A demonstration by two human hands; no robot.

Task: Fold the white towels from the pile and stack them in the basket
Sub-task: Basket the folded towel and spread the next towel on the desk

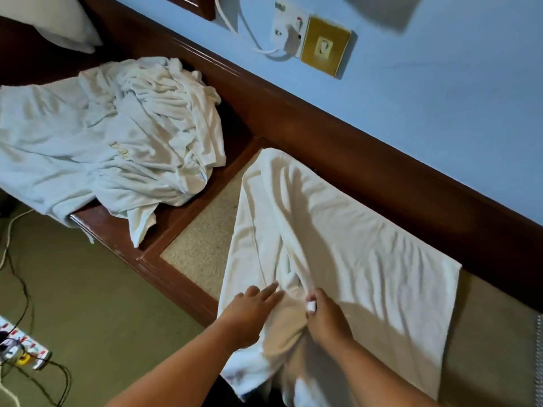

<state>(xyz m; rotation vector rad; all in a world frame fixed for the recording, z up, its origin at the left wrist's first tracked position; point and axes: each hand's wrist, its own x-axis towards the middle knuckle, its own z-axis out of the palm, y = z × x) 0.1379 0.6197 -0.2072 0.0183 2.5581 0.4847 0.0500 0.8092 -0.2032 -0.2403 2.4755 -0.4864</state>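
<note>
Far out to the left of both hands, a power strip (22,349) is lying on the floor with cables trailing from it. Up and to the left of the left hand, the pile (117,133) of white towels is sitting crumpled on the wooden ledge (100,227), with one corner hanging over the front edge. It looks like several towels, so most of the work is probably yet to be done.

The left hand (249,311) is lying flat on the near part of the towel (352,230), fingers straight and close together, pressing the cloth down and gripping nothing. The towel is spreading away from the hands toward the wall, covering much of the beige panel (202,245). It is wrinkled, with a long ridge running up from between the hands, and its near end is drooping over the edge toward the person.

Just beside the left hand, the right hand (326,318) is pinching a small bunch of the cloth between its thumb and curled fingers. No clean fold is showing, so this towel seems to be only at its first fold.

The basket is not showing anywhere, so I cannot tell how many towels are already stacked. Well beyond the right hand, a wall socket (289,33) is holding a white plug.
</note>
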